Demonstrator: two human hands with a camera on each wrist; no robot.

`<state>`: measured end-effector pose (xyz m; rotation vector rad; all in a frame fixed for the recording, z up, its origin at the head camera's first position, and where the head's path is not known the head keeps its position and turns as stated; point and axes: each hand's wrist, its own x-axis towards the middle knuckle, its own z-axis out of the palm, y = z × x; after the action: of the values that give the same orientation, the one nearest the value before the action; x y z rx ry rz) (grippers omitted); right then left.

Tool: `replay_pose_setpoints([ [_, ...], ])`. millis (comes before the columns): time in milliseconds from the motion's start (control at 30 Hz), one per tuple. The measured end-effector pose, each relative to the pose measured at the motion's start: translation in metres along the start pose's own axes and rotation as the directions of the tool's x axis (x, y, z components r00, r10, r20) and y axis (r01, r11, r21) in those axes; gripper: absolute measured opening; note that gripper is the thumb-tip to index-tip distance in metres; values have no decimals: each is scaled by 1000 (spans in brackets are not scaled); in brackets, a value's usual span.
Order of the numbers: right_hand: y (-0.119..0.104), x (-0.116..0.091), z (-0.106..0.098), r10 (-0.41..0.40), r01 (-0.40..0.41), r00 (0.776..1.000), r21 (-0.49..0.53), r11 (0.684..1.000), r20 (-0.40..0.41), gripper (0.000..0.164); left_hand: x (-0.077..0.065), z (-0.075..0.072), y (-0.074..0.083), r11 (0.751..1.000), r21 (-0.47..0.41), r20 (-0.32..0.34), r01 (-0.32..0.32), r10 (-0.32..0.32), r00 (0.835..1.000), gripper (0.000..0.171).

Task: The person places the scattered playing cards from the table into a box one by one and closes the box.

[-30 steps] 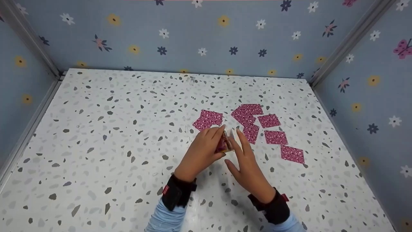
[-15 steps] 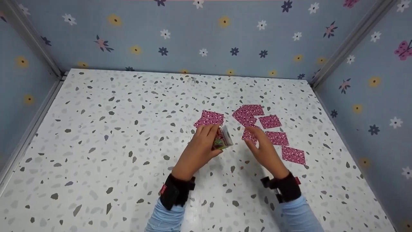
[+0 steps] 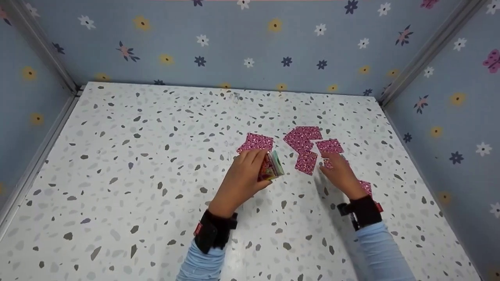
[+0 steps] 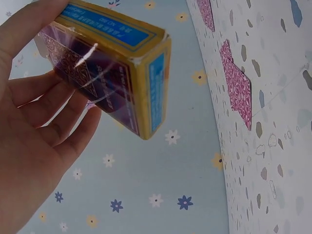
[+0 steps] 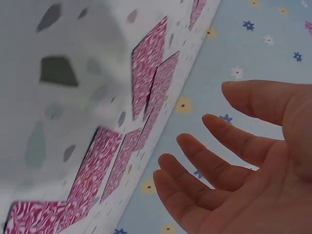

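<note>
My left hand grips a playing card box over the middle of the table. In the left wrist view the box is yellow-edged with a dark purple face and blue panels; the thumb lies on one side and the fingers on the other. My right hand hovers over the playing cards at the right, partly covering one card. In the right wrist view its fingers are loosely bent, with nothing between them and the thumb.
Pink patterned cards lie face down on the speckled white table: a pair beyond the left hand, an overlapping group, a single card, another, and one by the right wrist. Flowered panels enclose the table.
My right hand has moved away from the card box, rightward to above the cards. The left hand still holds the box, now showing a pale flap at its right side.
</note>
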<state>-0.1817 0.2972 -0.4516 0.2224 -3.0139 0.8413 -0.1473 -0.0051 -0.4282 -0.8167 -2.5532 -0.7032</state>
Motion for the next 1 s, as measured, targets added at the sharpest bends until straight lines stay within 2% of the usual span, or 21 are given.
replay_pose_setpoints([
  [167,26,-12,-6,41,-36,998,-124,992,43,44,0,0,1,1000,-8,17,4,-4,1000,75],
  [267,35,-17,-10,107,-89,990,-175,980,94,51,0,1,0,1000,-3,23,8,-8,1000,75],
  [533,49,-26,-21,252,-189,942,-271,944,220,66,-1,2,0,1000,23,34,-2,1,999,74],
  [700,57,-31,-30,297,-216,912,-284,934,283,65,-1,1,-1,999,49,29,-13,12,1000,73],
  [1000,67,-36,-33,292,-198,922,-341,919,253,53,-1,2,-1,999,47,36,-5,4,999,73],
])
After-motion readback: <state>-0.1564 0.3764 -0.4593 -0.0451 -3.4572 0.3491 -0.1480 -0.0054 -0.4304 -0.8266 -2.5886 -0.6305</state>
